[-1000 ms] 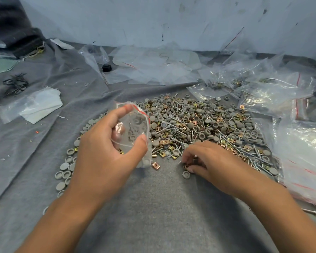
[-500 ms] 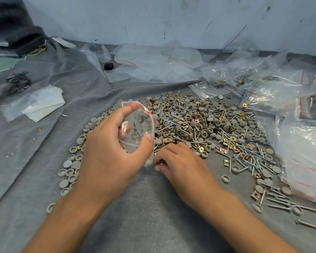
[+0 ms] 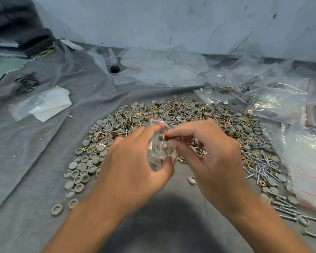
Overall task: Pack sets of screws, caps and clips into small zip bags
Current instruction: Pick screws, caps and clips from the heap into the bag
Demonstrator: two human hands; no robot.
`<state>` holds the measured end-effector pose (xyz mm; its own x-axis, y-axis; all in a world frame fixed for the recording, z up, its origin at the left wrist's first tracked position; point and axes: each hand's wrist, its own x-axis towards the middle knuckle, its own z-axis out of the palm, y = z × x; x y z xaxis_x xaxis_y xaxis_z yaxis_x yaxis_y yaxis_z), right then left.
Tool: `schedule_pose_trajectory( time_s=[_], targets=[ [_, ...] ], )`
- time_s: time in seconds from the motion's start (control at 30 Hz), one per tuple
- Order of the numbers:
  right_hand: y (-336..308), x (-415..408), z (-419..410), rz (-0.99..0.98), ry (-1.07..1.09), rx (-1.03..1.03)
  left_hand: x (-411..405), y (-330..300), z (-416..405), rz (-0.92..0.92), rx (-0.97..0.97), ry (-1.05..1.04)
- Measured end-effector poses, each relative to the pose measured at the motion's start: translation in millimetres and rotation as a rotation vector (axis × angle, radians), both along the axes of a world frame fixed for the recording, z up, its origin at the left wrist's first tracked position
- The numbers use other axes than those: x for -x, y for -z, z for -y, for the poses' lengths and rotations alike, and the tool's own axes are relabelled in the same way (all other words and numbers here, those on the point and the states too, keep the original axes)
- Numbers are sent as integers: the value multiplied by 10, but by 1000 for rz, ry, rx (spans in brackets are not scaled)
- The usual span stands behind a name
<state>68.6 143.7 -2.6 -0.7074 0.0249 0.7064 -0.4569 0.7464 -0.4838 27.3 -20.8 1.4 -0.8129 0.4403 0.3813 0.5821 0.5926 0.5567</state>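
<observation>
At the centre of the grey cloth (image 3: 44,161), both hands meet above the near edge of a wide heap of hardware (image 3: 199,121). The left hand (image 3: 133,165) has forefinger and thumb curled round a small clear zip bag (image 3: 156,152) with a red seal line, holding its mouth up toward twelve o'clock; a few grey caps show dimly through the plastic. The right hand (image 3: 212,154) comes in from three o'clock, its thumb and forefinger pinching a brass-coloured clip (image 3: 173,137) right at the bag's mouth, the other fingers curled loosely below. Whether the clip is already inside the opening cannot be told.

The heap spreads from nine o'clock round through twelve to four o'clock of the hands: round grey caps (image 3: 84,167) lie thickest at nine and eight o'clock, square brass clips (image 3: 263,183) are mixed in throughout, and long silver screws (image 3: 259,170) gather at three to four o'clock. One lone cap (image 3: 192,180) lies on the cloth just below the right hand.

Toward one and two o'clock lie large crumpled clear plastic bags (image 3: 281,92), some with hardware inside; more zip bags with red lines (image 3: 310,170) are stacked at three o'clock. At ten o'clock a white folded cloth in a clear bag (image 3: 49,103) lies beside a bundle of dark wire pieces (image 3: 26,83). A small black cap (image 3: 115,68) sits at twelve o'clock near the wall.
</observation>
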Motion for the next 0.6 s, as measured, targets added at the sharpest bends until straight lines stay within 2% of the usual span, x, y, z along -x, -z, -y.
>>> schedule_pose_trajectory(
  time_s=[0.2,0.3,0.5,0.6],
  targets=[
    [30,-22,-2,21,48,36,-22,18,-38,-19,33,2],
    [60,-6,-32,28,59,-20,-24,33,-37,-10,31,17],
    [46,14,-84,38,-13,-52,-32,46,-51,-14,-21,18],
    [-4,21,-285,88,96,8,-32,29,-32,-31,-45,-6]
  ],
)
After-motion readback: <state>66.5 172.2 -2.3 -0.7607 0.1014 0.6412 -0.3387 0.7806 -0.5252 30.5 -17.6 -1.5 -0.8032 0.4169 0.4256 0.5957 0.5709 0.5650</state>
